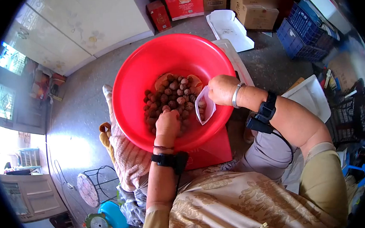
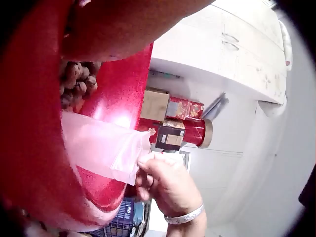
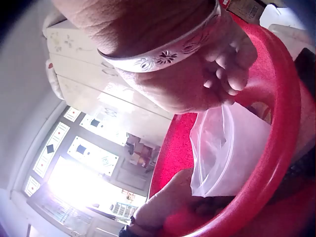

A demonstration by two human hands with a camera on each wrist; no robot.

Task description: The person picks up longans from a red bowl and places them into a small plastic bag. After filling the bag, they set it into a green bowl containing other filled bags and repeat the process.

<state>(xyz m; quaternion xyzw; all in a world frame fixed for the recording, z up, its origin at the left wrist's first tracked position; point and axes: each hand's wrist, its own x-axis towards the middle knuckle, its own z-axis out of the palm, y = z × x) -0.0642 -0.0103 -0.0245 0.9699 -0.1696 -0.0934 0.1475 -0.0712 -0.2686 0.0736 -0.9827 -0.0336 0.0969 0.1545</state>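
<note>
A big red plastic basin (image 1: 129, 67) holds a heap of brown walnuts (image 1: 175, 91). My left hand (image 1: 167, 124) reaches down into the near side of the heap, fingertips among the nuts; I cannot tell whether it grips any. At the basin's right side, my right hand (image 1: 223, 89) pinches the top edge of a clear zip-top plastic bag (image 3: 232, 153). Several walnuts show inside the bag in the head view, and its mouth gapes. The left wrist view shows the right thumb and fingers (image 2: 148, 168) on the bag's rim.
The basin stands close before my knees, on a red surface (image 1: 210, 152). A white tray (image 1: 229, 29) lies on the floor beyond, near cardboard boxes (image 1: 255, 13) and blue crates (image 1: 299, 40). To the left are a round stool (image 1: 89, 190) and a white cabinet (image 1: 81, 24).
</note>
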